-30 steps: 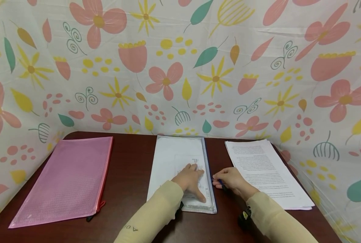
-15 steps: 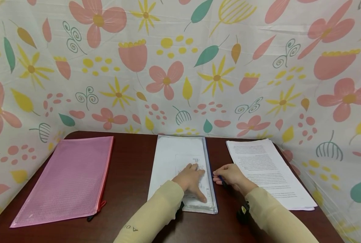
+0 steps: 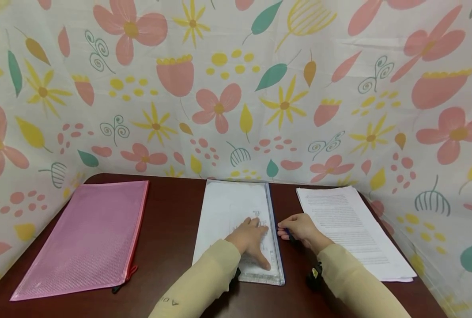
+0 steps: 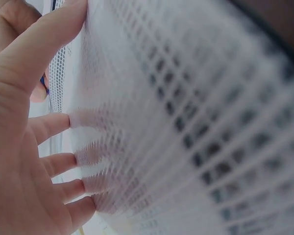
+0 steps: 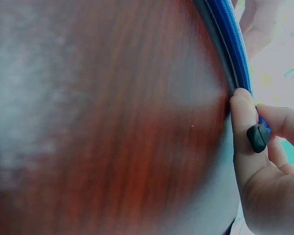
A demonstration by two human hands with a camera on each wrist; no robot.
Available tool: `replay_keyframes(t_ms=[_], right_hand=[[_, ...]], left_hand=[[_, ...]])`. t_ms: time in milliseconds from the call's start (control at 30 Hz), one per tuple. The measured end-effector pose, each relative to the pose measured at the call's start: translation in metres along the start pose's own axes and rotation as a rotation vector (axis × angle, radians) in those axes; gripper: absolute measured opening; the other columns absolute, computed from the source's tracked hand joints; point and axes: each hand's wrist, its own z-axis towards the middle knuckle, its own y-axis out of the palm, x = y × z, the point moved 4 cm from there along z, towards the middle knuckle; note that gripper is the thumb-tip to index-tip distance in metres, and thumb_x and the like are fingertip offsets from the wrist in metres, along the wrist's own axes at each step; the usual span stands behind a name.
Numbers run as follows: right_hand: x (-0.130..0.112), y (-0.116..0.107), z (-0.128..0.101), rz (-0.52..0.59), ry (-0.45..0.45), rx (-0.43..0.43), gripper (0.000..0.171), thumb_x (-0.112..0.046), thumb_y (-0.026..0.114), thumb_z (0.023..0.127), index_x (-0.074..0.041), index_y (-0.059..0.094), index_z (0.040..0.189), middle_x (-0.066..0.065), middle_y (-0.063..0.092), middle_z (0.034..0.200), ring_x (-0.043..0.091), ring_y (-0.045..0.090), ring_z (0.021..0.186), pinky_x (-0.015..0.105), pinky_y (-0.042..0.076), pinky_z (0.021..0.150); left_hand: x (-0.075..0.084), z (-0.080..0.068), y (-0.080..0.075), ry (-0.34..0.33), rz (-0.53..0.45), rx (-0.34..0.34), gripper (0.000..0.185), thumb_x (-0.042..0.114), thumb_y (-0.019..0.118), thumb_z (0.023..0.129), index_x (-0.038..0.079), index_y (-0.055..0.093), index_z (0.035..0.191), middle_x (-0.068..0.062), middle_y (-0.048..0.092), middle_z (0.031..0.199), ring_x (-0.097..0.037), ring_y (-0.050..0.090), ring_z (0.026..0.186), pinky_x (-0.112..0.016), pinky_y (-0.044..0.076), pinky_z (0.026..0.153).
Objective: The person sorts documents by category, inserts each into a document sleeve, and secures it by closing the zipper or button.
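Observation:
A clear mesh zipper folder (image 3: 228, 198) with white papers inside lies on the table, its blue zipper (image 5: 230, 39) running along the right side. My left hand (image 3: 252, 243) rests on the folder's near half with fingers spread; in the left wrist view the fingertips press into the mesh (image 4: 176, 98). At the right edge, my right hand (image 3: 301, 229) pinches the zipper pull between thumb and fingers. The pull's black tab (image 5: 257, 138) hangs beside the thumb in the right wrist view. The slider itself is hidden by the fingers.
A pink mesh zipper folder (image 3: 88, 234) with a red zipper edge lies at the left. On the right a stack of printed papers (image 3: 351, 234) lies partly behind the right forearm. A flowered curtain (image 3: 220, 88) stands behind the dark table (image 3: 172, 221).
My right hand has slid a short way along the folder's right edge, away from me. The left hand stays put on the folder. The head view has tilted slightly.

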Motion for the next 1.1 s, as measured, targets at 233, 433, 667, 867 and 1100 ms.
replay_keyframes(t_ms=[233,433,667,867,1100], right_hand=[[-0.001,0.000,0.003,0.003,-0.006,0.016,0.025,-0.001,0.061,0.087,0.018,0.059,0.103,0.011,0.069,0.074,0.014,0.067,0.064,0.030,0.058,0.064],[-0.007,-0.002,0.006,0.003,-0.006,0.032,0.026,-0.001,0.061,0.087,0.018,0.060,0.104,0.012,0.070,0.078,0.015,0.068,0.066,0.031,0.058,0.065],[-0.010,-0.006,0.008,0.018,0.002,0.059,0.026,-0.002,0.061,0.088,0.018,0.059,0.105,0.011,0.069,0.077,0.014,0.068,0.065,0.030,0.058,0.065],[-0.015,-0.007,0.008,-0.007,-0.010,0.057,0.028,-0.003,0.061,0.088,0.019,0.058,0.106,0.010,0.069,0.072,0.013,0.067,0.063,0.030,0.058,0.063],[-0.015,-0.010,0.012,-0.011,0.010,0.090,0.026,-0.003,0.060,0.089,0.017,0.059,0.106,0.011,0.069,0.078,0.013,0.067,0.065,0.029,0.058,0.065]], left_hand=[[0.001,-0.003,0.004,0.010,-0.011,-0.003,0.109,0.065,0.080,0.055,0.029,0.034,0.147,-0.006,0.021,0.157,-0.031,0.018,0.144,-0.046,0.032,0.111],[0.001,0.000,0.002,0.022,0.002,0.005,0.110,0.066,0.079,0.055,0.030,0.032,0.147,-0.006,0.020,0.157,-0.031,0.018,0.144,-0.045,0.030,0.112],[0.007,-0.001,0.002,0.037,0.018,0.015,0.109,0.066,0.079,0.055,0.028,0.034,0.147,-0.007,0.023,0.156,-0.031,0.022,0.143,-0.044,0.032,0.111],[0.011,-0.002,0.001,0.043,0.064,0.040,0.109,0.068,0.079,0.054,0.027,0.036,0.146,-0.008,0.027,0.154,-0.031,0.027,0.140,-0.040,0.033,0.110],[0.012,0.002,0.003,0.053,0.076,0.054,0.109,0.070,0.078,0.053,0.028,0.037,0.145,-0.007,0.030,0.151,-0.027,0.031,0.137,-0.038,0.035,0.109]])
